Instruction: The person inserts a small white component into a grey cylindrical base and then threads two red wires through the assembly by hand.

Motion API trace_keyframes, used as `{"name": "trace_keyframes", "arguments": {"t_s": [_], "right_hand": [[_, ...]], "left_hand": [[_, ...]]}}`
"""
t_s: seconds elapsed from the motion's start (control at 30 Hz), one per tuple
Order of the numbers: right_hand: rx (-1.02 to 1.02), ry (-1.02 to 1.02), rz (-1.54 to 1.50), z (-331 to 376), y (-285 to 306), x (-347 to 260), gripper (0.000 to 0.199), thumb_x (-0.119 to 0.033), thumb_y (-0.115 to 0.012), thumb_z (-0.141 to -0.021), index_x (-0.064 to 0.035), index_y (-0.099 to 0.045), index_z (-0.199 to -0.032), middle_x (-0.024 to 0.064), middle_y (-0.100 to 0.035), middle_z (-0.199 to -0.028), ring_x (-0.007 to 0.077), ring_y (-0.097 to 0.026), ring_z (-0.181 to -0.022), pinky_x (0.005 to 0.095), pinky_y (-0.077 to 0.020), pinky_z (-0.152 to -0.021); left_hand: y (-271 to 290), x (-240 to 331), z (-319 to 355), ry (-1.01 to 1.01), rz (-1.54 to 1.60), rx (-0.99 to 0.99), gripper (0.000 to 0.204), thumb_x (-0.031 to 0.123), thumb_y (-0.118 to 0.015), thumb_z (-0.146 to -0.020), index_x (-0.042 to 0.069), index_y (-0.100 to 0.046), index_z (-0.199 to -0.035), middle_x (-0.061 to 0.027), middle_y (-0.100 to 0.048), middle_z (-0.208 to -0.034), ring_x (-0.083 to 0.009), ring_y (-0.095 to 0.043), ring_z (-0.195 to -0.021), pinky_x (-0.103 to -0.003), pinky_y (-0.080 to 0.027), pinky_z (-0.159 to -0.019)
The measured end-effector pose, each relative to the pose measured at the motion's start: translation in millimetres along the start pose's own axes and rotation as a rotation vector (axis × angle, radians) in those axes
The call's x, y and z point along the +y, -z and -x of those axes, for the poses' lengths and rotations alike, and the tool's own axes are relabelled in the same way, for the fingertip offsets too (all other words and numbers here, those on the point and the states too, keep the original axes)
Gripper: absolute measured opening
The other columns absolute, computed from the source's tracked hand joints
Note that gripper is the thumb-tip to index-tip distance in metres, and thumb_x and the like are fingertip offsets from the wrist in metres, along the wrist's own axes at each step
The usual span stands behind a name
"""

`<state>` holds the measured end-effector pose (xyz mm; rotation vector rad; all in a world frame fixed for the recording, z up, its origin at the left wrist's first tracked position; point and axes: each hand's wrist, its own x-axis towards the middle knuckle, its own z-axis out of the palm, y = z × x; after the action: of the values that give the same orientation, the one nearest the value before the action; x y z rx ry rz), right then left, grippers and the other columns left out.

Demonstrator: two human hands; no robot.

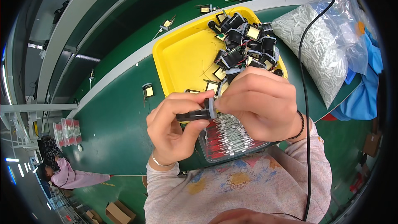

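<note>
My left hand (pixel 166 122) grips a small black plastic housing with a grey ring (pixel 197 114), holding it on its side between thumb and fingers. At the ringed end, my right hand (pixel 265 105) is closed in a pinch; whatever sits between its fingertips is hidden. Behind both hands stands a yellow tray (pixel 178 60), its right half heaped with similar black parts (pixel 242 41) that carry pale yellow squares and thin wires. Below my right hand lies a clear box (pixel 211 157) of thin white stems with red ends (pixel 232 135).
A clear bag of small white tubes (pixel 311 37) stands at the right, with a black cable (pixel 304 99) hanging before it. One loose black part (pixel 148 91) lies left of the tray. Several assemblies (pixel 166 24) rest on the green strip beyond. Another person (pixel 68 174) is at the far left.
</note>
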<state>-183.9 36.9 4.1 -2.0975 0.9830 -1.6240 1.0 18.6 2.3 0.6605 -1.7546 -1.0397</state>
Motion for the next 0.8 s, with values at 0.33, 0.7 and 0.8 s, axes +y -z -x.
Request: {"name": "trace_keyframes", "arguments": {"t_s": [0.33, 0.7, 0.8], "right_hand": [[0.013, -0.119, 0.141, 15.1, -13.1, 30.3, 0.026, 0.007, -0.066, -0.065, -0.0005, -0.066, -0.09, 0.0089, -0.065, -0.085, 0.0235, -0.061, -0.072, 0.0283, -0.0477, -0.061], [-0.66, -0.236, 0.246, 86.1, -28.4, 2.8, 0.025, -0.008, -0.065, -0.067, -0.0056, -0.061, -0.091, 0.0056, -0.06, -0.084, 0.022, -0.06, -0.076, 0.0306, -0.0516, -0.06], [-0.812, -0.206, 0.313, 97.8, -36.3, 1.8, 0.02, -0.005, -0.061, -0.064, -0.0046, -0.06, -0.084, 0.006, -0.057, -0.079, 0.0221, -0.06, -0.074, 0.0312, -0.0509, -0.058]], "left_hand": [[12.9, -26.4, -20.7, 0.001, -0.292, -0.104, 0.016, 0.0, -0.069, -0.071, -0.002, -0.059, -0.084, -0.0166, -0.066, -0.096, -0.0231, -0.065, -0.087, -0.03, -0.05, -0.078], [129.1, -185.2, -88.2, 0.199, -1.563, 0.041, 0.025, 0.02, -0.069, -0.074, 0.012, -0.067, -0.098, -0.0059, -0.061, -0.113, -0.0287, -0.05, -0.107, -0.038, -0.042, -0.089], [102.0, -161.4, -98.1, 0.003, -1.305, -0.202, 0.023, 0.018, -0.067, -0.076, 0.01, -0.065, -0.098, -0.0084, -0.062, -0.105, -0.029, -0.051, -0.105, -0.039, -0.042, -0.09]]}}
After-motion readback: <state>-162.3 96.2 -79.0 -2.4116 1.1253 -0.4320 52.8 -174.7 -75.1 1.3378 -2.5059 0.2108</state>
